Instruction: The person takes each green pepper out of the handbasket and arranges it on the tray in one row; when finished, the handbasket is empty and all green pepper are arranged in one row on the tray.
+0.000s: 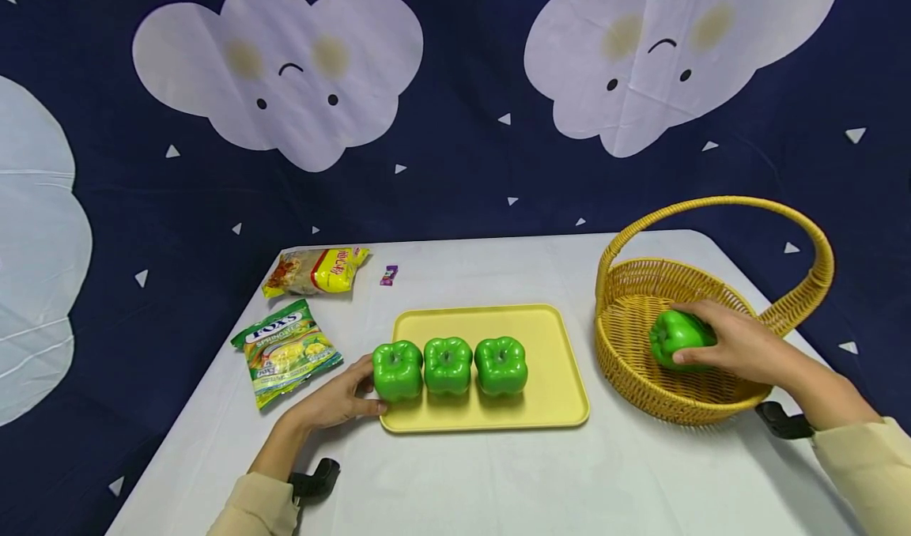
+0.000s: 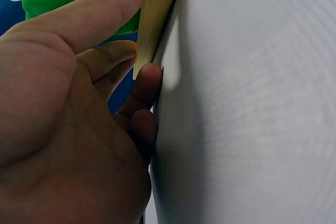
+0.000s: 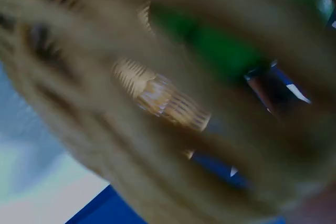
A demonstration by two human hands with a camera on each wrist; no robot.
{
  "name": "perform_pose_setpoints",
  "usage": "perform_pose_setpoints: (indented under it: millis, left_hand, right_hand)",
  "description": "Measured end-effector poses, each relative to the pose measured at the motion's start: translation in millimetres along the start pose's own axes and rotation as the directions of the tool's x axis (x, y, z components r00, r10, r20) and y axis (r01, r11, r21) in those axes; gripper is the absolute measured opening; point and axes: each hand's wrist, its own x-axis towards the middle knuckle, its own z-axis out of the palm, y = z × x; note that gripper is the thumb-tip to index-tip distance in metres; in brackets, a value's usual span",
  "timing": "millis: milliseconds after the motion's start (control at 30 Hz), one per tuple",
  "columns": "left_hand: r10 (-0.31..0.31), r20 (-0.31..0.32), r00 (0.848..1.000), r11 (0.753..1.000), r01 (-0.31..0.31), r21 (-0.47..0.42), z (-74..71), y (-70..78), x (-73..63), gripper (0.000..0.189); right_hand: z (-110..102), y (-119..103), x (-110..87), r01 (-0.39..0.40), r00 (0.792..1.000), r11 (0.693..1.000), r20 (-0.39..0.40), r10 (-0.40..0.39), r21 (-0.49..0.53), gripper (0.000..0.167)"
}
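Note:
Three glossy green bell peppers, the left one (image 1: 398, 371), the middle one (image 1: 448, 366) and the right one (image 1: 501, 366), stand in a row on a yellow tray (image 1: 551, 370). My left hand (image 1: 340, 394) holds the tray's left edge beside the left pepper. The left wrist view shows its thumb on the tray rim (image 2: 157, 14) and its fingertips close to the white cloth. Inside a wicker basket (image 1: 633, 378) at the right, my right hand (image 1: 740, 345) grips another green bell pepper (image 1: 679, 338) lying on its side. The right wrist view is blurred, with basket weave covering most of it.
The basket's tall arched handle (image 1: 726, 201) rises over my right hand. Left of the tray lie a green FOX'S candy bag (image 1: 288, 354) and a yellow-labelled food packet (image 1: 316, 271). A small purple wrapped sweet (image 1: 388, 275) lies near the back of the white-covered table (image 1: 484, 481).

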Motion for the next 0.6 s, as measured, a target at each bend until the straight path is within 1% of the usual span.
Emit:
perform_pose_setpoints:
  millis: [133, 300, 467, 600]
  left_hand:
    - [-0.004, 0.002, 1.000, 1.000, 0.004, 0.005, 0.0, 0.0, -0.2, 0.073]
    - [-0.003, 0.002, 1.000, 1.000, 0.003, 0.006, -0.2, 0.3, -0.1, 0.073]
    - [-0.002, 0.000, 1.000, 1.000, 0.002, 0.001, -0.1, 0.8, 0.0, 0.073]
    - [-0.003, 0.000, 1.000, 1.000, 0.003, 0.000, 0.0, 0.5, 0.1, 0.073]
  right_hand:
    - [-4, -6, -2.2, 0.013, 0.999, 1.000, -0.034, -0.013, 0.001, 0.078]
    - [-8, -13, -4.2, 0.049, 0.995, 0.999, -0.082, -0.050, -0.006, 0.075]
    - [-11, -20, -4.5, 0.105, 0.986, 0.994, -0.128, -0.106, -0.018, 0.074]
    - [-14, -26, -4.4, 0.149, 0.977, 0.989, -0.149, -0.150, -0.017, 0.074]
